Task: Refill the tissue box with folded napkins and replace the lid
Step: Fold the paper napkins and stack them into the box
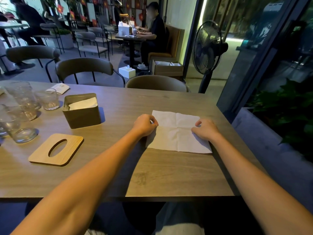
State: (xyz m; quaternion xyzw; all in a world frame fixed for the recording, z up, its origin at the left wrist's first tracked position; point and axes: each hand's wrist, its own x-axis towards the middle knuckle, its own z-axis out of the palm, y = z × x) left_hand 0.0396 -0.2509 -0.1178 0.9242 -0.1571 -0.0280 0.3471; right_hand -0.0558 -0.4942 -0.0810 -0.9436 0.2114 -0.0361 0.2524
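A white napkin (176,131) lies unfolded and creased on the wooden table (152,175), right of centre. My left hand (144,125) pinches its left edge with curled fingers. On the napkin's right edge my right hand (205,129) rests with its fingers curled down onto the paper. The olive tissue box (82,114) stands open to the left, with white folded napkins (83,103) inside. Its wooden lid (56,150), with an oval slot, lies flat on the table in front of the box.
Several empty glasses (20,116) stand at the table's left end, and a small white packet (59,88) lies behind them. Chairs (155,84) line the far side. A standing fan (207,53) and a planter (277,136) are to the right. People sit at tables further back.
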